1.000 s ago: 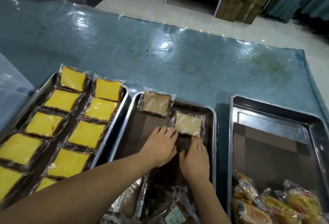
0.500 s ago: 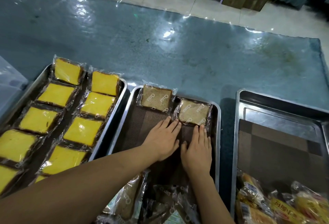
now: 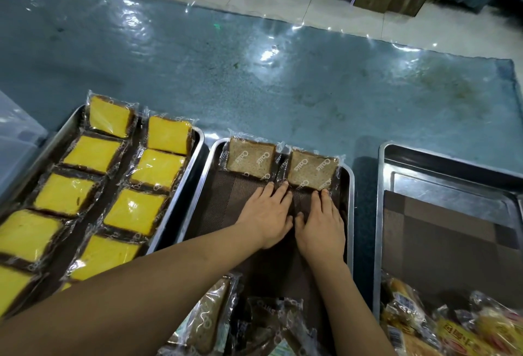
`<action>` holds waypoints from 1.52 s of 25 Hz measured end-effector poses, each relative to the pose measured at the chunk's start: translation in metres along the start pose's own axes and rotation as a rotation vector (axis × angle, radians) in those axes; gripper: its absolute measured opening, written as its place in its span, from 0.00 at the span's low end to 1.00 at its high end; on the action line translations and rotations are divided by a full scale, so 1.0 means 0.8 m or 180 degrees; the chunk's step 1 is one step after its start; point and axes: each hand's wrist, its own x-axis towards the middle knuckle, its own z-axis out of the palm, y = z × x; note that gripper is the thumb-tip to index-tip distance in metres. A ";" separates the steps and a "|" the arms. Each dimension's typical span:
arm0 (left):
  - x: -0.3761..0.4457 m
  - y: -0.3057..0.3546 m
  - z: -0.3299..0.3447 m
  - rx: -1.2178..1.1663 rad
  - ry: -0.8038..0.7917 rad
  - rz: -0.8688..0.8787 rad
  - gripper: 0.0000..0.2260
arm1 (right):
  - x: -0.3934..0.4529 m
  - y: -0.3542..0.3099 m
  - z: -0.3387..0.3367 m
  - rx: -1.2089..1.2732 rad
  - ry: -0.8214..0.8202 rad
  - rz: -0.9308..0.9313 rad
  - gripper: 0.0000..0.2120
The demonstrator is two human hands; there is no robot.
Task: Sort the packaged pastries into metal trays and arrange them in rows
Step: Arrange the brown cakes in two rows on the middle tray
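Two wrapped brown cake slices lie side by side at the far end of the middle metal tray [image 3: 350, 185]: the left slice [image 3: 250, 159] and the right slice [image 3: 311, 170]. My left hand [image 3: 267, 214] lies flat on the tray's brown liner, its fingertips touching the near edges of both wrappers. My right hand [image 3: 321, 224] lies flat beside it, fingertips against the right slice's near edge. The left tray [image 3: 198, 140] holds two rows of several yellow cake packs [image 3: 157, 168]. More brown-cake packs [image 3: 215, 319] are heaped at the middle tray's near end.
The right tray [image 3: 382, 174] has a brown checked liner and a heap of mixed bread packs [image 3: 441, 330] at its near end. A plastic-covered teal table top [image 3: 254, 78] stretches beyond the trays. A clear bin [image 3: 17, 140] stands at the far left.
Both hands slid forward together, pushing the right brown slice to the tray's far end, level with the left slice. The camera also tilted and moved closer.
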 end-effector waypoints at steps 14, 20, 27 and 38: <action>-0.089 -0.038 0.007 -0.0257 0.0189 0.0129 0.24 | -0.050 -0.031 -0.024 0.0160 -0.0063 -0.0390 0.26; -0.158 -0.063 0.010 -0.0311 0.0258 0.0044 0.23 | -0.091 -0.061 -0.027 0.0111 -0.0232 -0.0708 0.23; -0.248 -0.070 0.021 -0.0443 0.0360 0.0084 0.23 | -0.140 -0.084 -0.019 -0.0129 -0.0419 -0.1103 0.20; -0.333 -0.076 0.063 -0.0217 0.0167 0.0281 0.27 | -0.198 -0.104 0.011 -0.0183 -0.0786 -0.1436 0.15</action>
